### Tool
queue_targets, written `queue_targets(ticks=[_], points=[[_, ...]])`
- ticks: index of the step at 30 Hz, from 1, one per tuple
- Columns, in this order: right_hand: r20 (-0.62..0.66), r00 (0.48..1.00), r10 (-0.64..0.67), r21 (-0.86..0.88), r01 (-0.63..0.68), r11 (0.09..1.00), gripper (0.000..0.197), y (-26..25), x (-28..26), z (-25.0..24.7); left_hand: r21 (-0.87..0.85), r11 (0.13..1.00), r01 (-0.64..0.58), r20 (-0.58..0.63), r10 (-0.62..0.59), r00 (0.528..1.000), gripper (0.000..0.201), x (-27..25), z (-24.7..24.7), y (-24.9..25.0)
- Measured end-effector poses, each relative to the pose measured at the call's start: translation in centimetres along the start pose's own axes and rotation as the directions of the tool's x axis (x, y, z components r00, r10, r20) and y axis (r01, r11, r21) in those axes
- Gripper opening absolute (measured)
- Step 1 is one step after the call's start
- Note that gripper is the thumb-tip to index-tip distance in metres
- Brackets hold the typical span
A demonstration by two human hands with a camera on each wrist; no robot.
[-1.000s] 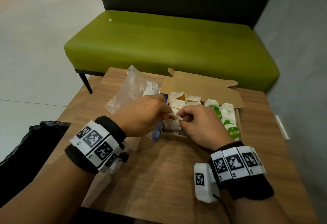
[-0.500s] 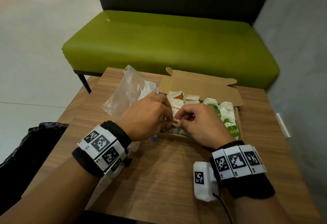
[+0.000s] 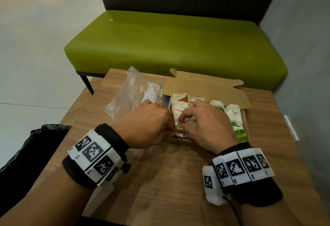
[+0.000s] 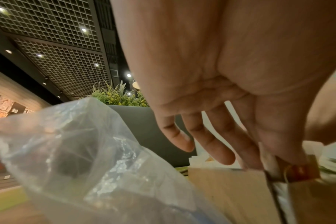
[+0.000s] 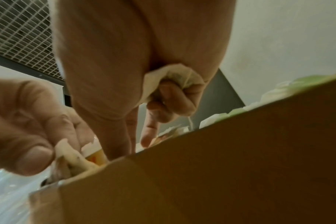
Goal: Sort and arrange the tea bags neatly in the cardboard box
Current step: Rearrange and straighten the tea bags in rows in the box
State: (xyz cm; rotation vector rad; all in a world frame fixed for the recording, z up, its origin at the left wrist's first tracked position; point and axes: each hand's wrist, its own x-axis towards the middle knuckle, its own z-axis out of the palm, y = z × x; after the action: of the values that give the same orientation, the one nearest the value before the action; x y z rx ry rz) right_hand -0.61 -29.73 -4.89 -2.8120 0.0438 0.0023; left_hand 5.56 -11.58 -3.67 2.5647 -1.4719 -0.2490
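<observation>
The cardboard box (image 3: 208, 90) sits open toward the far right corner of the bench (image 3: 169, 181), its lid flap standing at the far side. White tea bags (image 3: 180, 105) fill its left part; green-labelled tea bags (image 3: 235, 118) line its right side. The left hand (image 3: 148, 124) pinches a tea bag (image 5: 73, 157) at the box's near left corner. The right hand (image 3: 205, 124), over the near edge, clutches a crumpled tea bag (image 5: 175, 77) against its palm with curled fingers. A clear plastic bag (image 3: 132, 93) lies just left of the box.
</observation>
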Motion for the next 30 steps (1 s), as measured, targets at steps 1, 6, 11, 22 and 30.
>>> queue_targets(ticks=[1,6,11,22,30], points=[[0.008,1.0,0.001,-0.013,-0.001,1.0,0.014,0.0,0.1,0.0,-0.021,1.0,-0.006,0.002,0.006,1.0,0.02,-0.1,-0.1,-0.1],[0.02,1.0,-0.011,-0.041,0.012,0.999,0.029,0.0,0.3,-0.1,-0.059,0.998,0.002,0.036,0.0,0.999,0.016,0.0,-0.4,-0.6],[0.002,0.999,-0.043,-0.04,0.043,0.998,0.014,-0.4,0.5,0.2,-0.042,0.999,0.0,0.039,0.002,0.999,0.017,0.0,-0.4,-0.6],[0.046,0.998,-0.039,-0.068,0.042,0.997,0.02,-1.0,1.4,0.8,-0.043,0.999,-0.011,0.035,0.012,0.999,0.016,-0.2,-0.4,-0.6],[0.096,0.994,-0.052,-0.098,0.061,0.993,0.027,-1.1,1.4,0.4,-0.054,0.998,-0.012,0.037,0.014,0.999,0.016,-0.3,-0.3,-0.6]])
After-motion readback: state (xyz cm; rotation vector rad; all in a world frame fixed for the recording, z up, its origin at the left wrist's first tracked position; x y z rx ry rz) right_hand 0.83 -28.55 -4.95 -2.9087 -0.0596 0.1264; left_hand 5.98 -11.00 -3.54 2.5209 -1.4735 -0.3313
